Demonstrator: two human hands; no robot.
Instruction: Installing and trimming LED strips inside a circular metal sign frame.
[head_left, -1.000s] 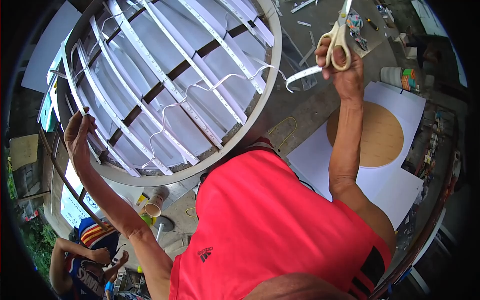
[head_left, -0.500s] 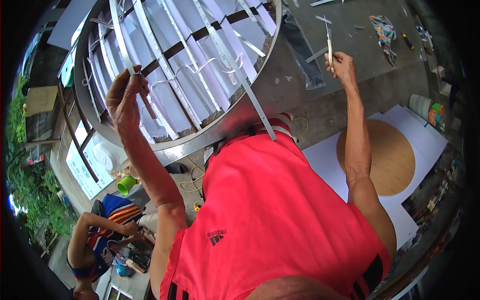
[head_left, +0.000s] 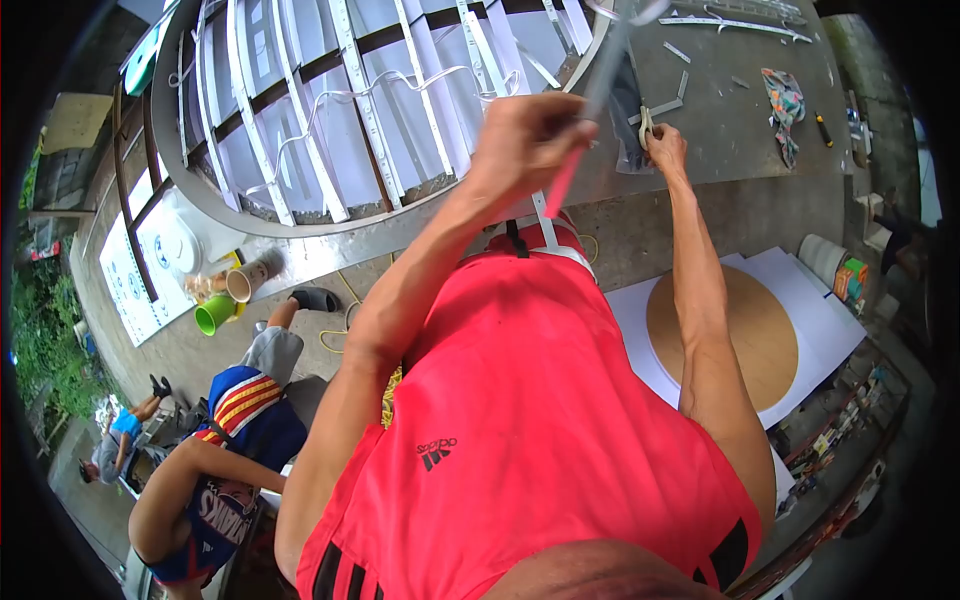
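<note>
My left hand (head_left: 525, 150) is closed on a thin, pale LED strip (head_left: 607, 70), which slants upward past its fingers and is blurred by motion. White wire curls at the strip's far end. To its right, my right hand (head_left: 667, 152) grips scissors (head_left: 646, 125) by their pale handles; the blades are hard to make out. Left of both hands lies a large round metal frame (head_left: 215, 205) with dark crossbars and several light strips (head_left: 355, 90) laid across it. A white wire (head_left: 390, 75) loops over those strips.
On the grey tabletop (head_left: 730, 130) lie cut scraps, a patterned cloth (head_left: 785, 110) and a screwdriver (head_left: 823, 130). A round brown board (head_left: 725, 335) rests on white sheets at right. At left are a green cup (head_left: 212, 315) and a seated co-worker (head_left: 200, 500).
My left hand has swung right with the strip, away from over the round frame and toward the scissors. My right hand has come slightly lower, still holding the scissors.
</note>
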